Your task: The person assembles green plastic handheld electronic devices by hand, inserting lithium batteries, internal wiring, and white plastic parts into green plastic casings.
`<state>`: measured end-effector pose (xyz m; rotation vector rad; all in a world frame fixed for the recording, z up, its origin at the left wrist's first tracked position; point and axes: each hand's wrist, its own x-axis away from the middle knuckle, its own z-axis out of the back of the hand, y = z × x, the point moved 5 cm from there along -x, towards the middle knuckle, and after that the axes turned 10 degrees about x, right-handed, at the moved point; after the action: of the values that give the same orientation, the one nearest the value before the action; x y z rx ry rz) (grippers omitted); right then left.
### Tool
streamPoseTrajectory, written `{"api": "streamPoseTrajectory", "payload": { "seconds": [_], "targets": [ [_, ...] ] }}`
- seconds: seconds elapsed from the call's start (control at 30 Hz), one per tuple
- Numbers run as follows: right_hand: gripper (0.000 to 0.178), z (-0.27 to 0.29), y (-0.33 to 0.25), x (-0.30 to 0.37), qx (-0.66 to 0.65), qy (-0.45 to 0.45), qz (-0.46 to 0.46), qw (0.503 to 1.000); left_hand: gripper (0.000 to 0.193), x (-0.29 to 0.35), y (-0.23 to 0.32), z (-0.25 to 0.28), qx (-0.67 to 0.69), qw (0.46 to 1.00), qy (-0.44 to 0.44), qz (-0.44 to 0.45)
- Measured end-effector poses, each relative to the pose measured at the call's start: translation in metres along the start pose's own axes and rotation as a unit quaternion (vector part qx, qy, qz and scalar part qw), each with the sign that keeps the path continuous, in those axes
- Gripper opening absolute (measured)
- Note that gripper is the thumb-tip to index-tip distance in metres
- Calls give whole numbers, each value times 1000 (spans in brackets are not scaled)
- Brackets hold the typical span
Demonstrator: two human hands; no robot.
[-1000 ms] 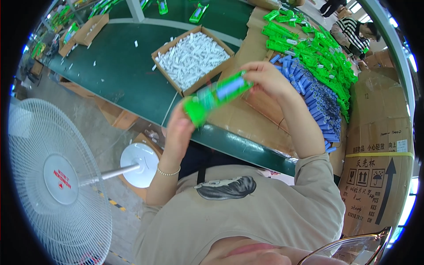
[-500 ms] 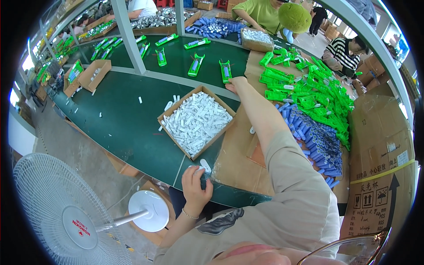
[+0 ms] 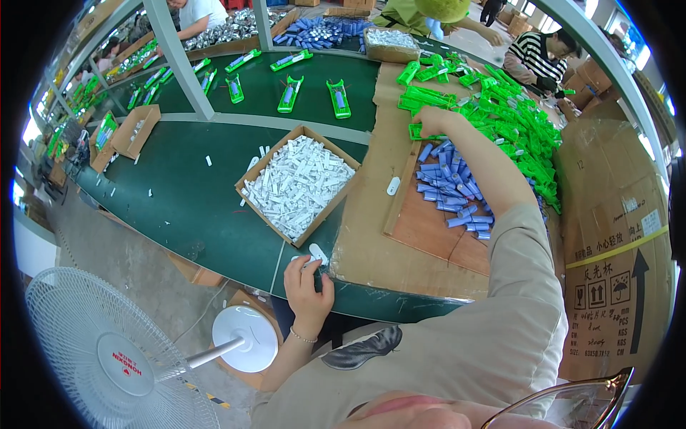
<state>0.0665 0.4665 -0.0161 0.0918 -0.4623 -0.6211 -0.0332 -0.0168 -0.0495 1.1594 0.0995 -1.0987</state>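
My right hand [image 3: 431,121] reaches to the near left edge of a heap of bright green plastic casings [image 3: 511,121]. Its fingers are closed on one green casing [image 3: 416,134], partly hidden by the hand. Below that arm lie many blue cylindrical battery cells [image 3: 454,179] with thin wires. My left hand [image 3: 309,289] rests at the table's near edge, fingers bent and thumb apart. Its fingertips are at small white oval plastic pieces [image 3: 319,253]. Just beyond it stands a cardboard box [image 3: 333,209] full of small white parts.
Green casings with blue cells, such as this one [image 3: 339,99], lie in rows on the green belt beyond a grey rail. A white fan [image 3: 118,357] stands at the left. A tall carton [image 3: 607,186] borders the right. Co-workers sit across and at the far right.
My right hand has left the casing with a blue cell on the belt and moved right to the green heap. My left hand stays by the white pieces. The view has shifted slightly.
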Motion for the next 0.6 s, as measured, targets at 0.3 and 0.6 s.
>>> {"api": "streamPoseTrajectory", "payload": {
  "seconds": [0.3, 0.6],
  "targets": [
    [42, 81, -67, 121, -122, 233, 81, 961, 30, 3, 3, 3, 41, 999, -5, -14],
    [49, 94, -240, 256, -559, 226, 346, 719, 57, -58, 93, 14, 239, 955, -152, -89]
  ]
}}
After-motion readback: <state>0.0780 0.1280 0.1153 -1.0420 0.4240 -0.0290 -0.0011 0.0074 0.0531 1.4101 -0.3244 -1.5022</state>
